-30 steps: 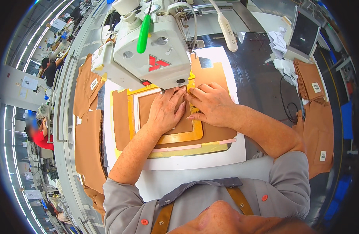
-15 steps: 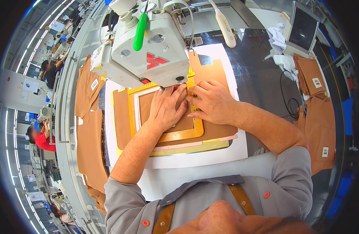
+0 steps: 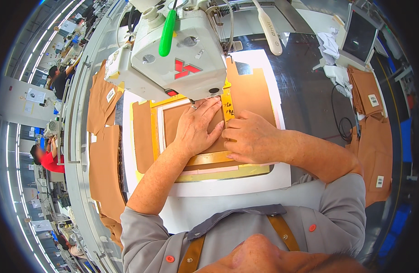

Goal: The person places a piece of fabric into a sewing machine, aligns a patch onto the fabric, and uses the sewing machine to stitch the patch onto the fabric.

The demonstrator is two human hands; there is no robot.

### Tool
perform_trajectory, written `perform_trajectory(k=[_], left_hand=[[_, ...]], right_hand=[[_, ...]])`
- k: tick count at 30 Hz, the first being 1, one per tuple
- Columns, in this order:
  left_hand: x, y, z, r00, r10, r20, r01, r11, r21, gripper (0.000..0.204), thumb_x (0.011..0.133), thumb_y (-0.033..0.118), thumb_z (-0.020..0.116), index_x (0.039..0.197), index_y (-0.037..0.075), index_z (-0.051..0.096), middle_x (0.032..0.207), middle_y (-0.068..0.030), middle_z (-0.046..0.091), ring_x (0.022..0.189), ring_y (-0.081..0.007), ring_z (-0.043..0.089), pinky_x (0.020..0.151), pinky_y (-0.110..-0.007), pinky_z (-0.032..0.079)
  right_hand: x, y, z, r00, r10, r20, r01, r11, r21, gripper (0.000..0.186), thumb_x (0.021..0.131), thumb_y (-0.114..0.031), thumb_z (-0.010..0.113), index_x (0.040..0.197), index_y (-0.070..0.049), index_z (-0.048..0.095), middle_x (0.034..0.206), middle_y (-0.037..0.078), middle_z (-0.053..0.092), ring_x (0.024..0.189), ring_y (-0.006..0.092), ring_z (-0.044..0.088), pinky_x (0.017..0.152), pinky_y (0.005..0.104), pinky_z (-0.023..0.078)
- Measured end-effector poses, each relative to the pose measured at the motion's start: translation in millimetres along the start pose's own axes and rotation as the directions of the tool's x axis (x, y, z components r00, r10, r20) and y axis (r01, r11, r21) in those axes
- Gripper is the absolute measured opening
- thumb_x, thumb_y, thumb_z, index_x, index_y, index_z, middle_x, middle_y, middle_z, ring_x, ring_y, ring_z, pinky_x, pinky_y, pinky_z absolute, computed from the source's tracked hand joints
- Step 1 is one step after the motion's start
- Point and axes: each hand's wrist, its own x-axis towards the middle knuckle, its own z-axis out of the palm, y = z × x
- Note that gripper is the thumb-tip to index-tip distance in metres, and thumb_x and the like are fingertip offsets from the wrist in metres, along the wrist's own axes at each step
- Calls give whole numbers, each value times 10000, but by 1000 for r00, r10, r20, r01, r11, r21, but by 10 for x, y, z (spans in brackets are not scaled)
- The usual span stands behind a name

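My left hand (image 3: 196, 127) lies open on the brown cloth (image 3: 173, 122), its fingers stretched toward the machine and its thumb apart. A yellow frame (image 3: 209, 158) with a white inner border surrounds this part of the cloth. My right hand (image 3: 249, 139) is curled over the frame's right bar near its lower corner, hiding part of it. Its fingertips are bent against the bar's inner side. Just beyond my left fingertips stands the head of a white sewing machine (image 3: 173, 68), where the needle area is hard to make out.
White sheeting (image 3: 273, 177) lies beneath the cloth. Brown cloth pieces are stacked at the left (image 3: 105, 164) and right (image 3: 373, 150). A green handle (image 3: 167, 34) and a white handheld device (image 3: 267, 29) hang overhead. A monitor (image 3: 358, 38) stands far right, near a black cable (image 3: 341, 120).
My right hand has slid nearer to me along the frame's right bar, uncovering dark marks on it. My left hand stays on the cloth, its fingers slightly shifted. The view has shifted a little.
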Motion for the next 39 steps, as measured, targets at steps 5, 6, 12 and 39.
perform_trajectory(k=[5,6,12,39], left_hand=[[-43,72,11,997,-81,3,81,996,-19,507,854,203,727,1313,23,612,1367,-141,578,1247,-335,574,1017,-423,498],[-45,92,4,990,-142,18,143,989,-24,505,856,203,726,1314,25,611,1363,-152,567,1235,-343,576,1018,-424,498],[-52,96,4,993,-112,21,113,993,-20,548,883,179,712,1399,56,575,1363,-162,545,1240,-357,571,1032,-435,482],[-87,120,25,992,-124,29,122,989,78,464,913,239,698,1353,108,628,1450,-83,542,1344,-266,524,1116,-518,363]], right_hand=[[-23,-82,1,999,34,13,-34,999,33,222,828,-296,768,807,-91,686,914,36,639,940,200,618,762,353,535],[-26,-89,-5,999,34,12,-35,999,31,222,828,-296,768,807,-91,686,914,36,639,940,200,618,762,353,535],[-23,-162,-69,998,25,52,-26,999,23,198,799,-259,786,802,-82,697,901,48,631,891,204,628,751,343,549],[5,5,-34,991,124,-51,-126,991,-51,257,771,-298,802,886,-81,729,1024,56,641,1011,224,617,725,354,524]])
